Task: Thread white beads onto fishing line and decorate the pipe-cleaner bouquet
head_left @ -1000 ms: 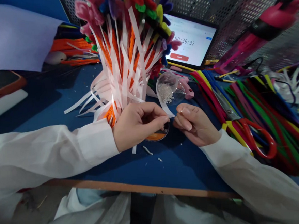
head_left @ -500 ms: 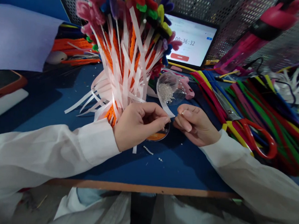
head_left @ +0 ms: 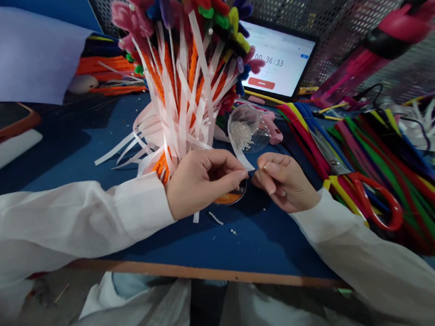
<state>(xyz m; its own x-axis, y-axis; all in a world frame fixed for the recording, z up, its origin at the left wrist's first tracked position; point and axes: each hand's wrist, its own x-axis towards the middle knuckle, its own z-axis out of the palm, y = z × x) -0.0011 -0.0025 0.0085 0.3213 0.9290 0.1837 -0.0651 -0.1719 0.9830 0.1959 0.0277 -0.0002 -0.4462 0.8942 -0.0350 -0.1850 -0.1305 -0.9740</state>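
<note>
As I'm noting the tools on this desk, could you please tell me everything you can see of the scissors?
The scissors lie at the right, on top of the colourful fuzzy stems. Their blades look like shiny metal and point away from the person, slanting left. A smooth, red-orange handle loop, seemingly plastic, sits nearer the person. Whether the blades are fully closed is unclear. Neither hand touches them; the right hand is nearer.
</note>
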